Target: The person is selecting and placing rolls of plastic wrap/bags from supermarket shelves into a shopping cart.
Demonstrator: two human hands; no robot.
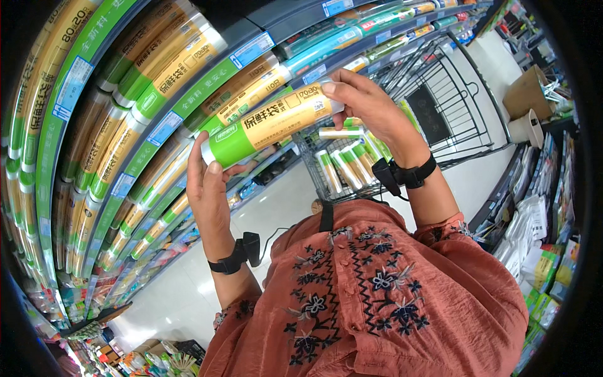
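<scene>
A long roll of plastic food bags (278, 123) in a green and tan printed wrapper spans both my hands, tilted up toward the right. My left hand (207, 181) supports its green end, with the thumb on the near side and the fingers behind and beneath. The other end sits in my right hand (360, 96), thumb on top and fingers curled around the far side. Close behind the roll, similar rolls (172, 77) lie stacked on the shelves. Below my right hand, smaller rolls (351, 165) rest inside a wire shopping cart (471, 89).
Shelves with green label strips (205, 96) and blue price tags (165, 128) curve along the left. The cart stands at upper right on a pale tiled floor (254, 221). Packaged goods (527, 221) hang on the right, near a cardboard box (525, 92) and a beige container (525, 128).
</scene>
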